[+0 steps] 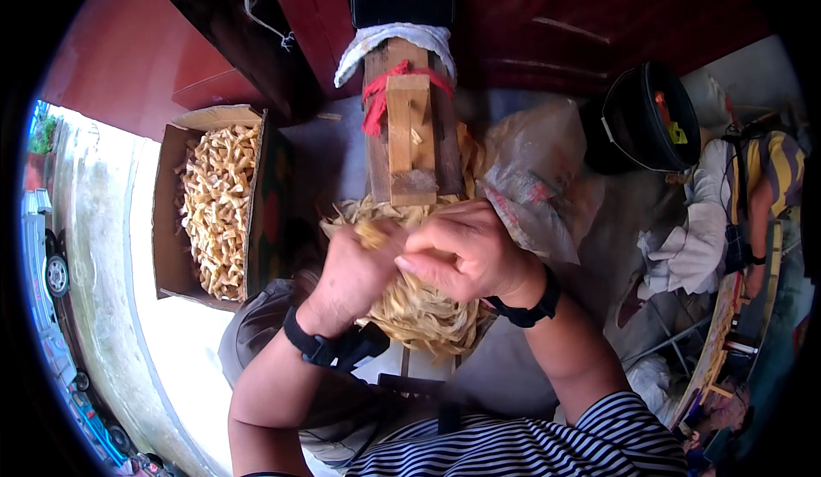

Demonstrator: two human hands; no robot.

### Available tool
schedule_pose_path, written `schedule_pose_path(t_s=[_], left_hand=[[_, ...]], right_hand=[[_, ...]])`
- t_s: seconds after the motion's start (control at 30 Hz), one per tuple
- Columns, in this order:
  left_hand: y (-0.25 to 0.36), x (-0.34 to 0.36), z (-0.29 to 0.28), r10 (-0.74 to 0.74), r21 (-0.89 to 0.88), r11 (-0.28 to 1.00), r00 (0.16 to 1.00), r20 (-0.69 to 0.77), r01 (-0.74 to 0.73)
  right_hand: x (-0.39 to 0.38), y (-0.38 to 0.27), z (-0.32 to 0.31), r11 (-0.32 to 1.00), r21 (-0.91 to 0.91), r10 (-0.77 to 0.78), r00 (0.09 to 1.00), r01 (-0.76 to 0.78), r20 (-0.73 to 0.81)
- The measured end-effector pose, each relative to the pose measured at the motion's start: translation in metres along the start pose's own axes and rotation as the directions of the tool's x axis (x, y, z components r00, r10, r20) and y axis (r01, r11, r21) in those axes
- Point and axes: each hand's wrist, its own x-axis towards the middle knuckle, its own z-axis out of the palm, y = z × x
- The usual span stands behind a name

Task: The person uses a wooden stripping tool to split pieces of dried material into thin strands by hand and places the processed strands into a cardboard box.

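Both hands, left hand and right hand, clenched on bundle of pale straw-coloured fibre strips, just below upright wooden block jig; brown cardboard box of folded pieces left of jig.

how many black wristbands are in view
2, one on each wrist: one on the left wrist, below the left hand, and one on the right wrist, beside the right hand. Both hands grip pale straw strips.
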Motion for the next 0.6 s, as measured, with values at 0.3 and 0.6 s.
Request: schedule_pose_path(t_s=[0.3, 0.6], left_hand=[[0.038, -0.030, -0.019, 0.255, 0.182, 0.924, 0.899, 0.357, -0.335], [0.030, -0.017, -0.017, 0.796, 0.725, 0.013, 0.445, 0.409, -0.689]], right_hand=[[-0.002, -0.009, -0.012, 0.609, 0.422, 0.598, 0.738, -0.671, 0.311], [-0.021, -0.004, 0.025, -0.164, 0.837, 0.585, 0.631, -0.522, 0.509]])
